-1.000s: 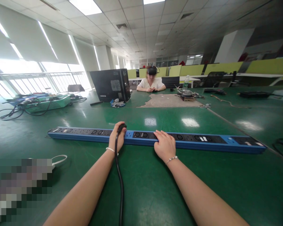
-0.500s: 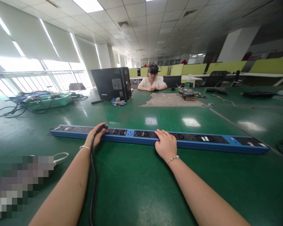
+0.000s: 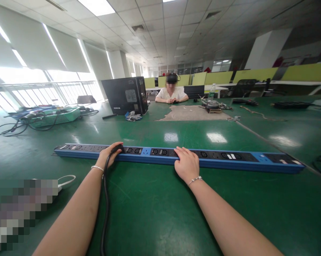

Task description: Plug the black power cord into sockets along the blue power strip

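A long blue power strip (image 3: 160, 161) with black socket panels lies across the green table in front of me. My left hand (image 3: 109, 155) is closed around the plug (image 3: 118, 148) of a black power cord (image 3: 105, 209), at the strip's sockets left of the middle. Whether the plug sits inside a socket is hidden by my fingers. From there the cord runs down along my left forearm to the lower edge of the view. My right hand (image 3: 187, 163) grips the strip right of its middle, fingers over the top and thumb at the near side.
A pixelated object (image 3: 24, 209) lies at the near left. Farther back stand a green basket (image 3: 56, 119) with cables, a black computer case (image 3: 125, 96) and gloves (image 3: 133, 116). Across the table sits a person (image 3: 171, 93) in a headset. A bottle (image 3: 212, 91) stands back right.
My left hand has shifted slightly right and down along the strip with the plug. My right hand stays in place on the strip. The whole view has shifted slightly.
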Action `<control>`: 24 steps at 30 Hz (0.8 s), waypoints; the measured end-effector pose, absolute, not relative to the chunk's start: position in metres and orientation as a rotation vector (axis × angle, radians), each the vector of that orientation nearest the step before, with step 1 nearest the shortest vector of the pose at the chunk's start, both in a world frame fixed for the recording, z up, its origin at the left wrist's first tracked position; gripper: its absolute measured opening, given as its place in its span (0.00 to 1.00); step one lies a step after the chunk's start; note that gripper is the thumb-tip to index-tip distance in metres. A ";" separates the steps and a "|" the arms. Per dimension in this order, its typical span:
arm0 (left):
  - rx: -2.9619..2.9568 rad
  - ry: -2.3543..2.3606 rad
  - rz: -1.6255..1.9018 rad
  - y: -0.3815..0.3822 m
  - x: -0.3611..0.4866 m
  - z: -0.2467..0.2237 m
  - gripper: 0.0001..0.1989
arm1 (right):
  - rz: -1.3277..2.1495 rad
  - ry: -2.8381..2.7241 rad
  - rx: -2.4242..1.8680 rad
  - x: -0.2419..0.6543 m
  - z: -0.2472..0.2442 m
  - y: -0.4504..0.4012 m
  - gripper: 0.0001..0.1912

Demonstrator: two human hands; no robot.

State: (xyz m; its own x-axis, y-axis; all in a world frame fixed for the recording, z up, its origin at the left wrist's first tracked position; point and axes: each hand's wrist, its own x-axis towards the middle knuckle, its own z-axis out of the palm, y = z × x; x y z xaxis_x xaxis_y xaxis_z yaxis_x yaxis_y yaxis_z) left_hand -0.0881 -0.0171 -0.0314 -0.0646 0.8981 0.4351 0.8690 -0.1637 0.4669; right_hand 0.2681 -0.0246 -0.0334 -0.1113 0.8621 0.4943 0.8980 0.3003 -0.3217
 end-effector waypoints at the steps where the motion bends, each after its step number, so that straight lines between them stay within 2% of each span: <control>1: 2.134 1.999 1.022 -0.017 -0.089 -0.031 0.24 | -0.078 -1.967 -1.559 0.268 -0.033 -0.025 0.24; 7: 2.173 1.968 0.813 -0.023 -0.091 -0.018 0.27 | -0.075 -1.962 -1.552 0.268 -0.034 -0.024 0.24; 17: 2.196 2.050 0.247 -0.028 -0.081 0.041 0.24 | -0.075 -1.955 -1.539 0.268 -0.034 -0.024 0.24; 24: 2.139 2.390 -0.007 -0.026 -0.050 0.035 0.25 | -0.086 -1.953 -1.548 0.268 -0.035 -0.024 0.24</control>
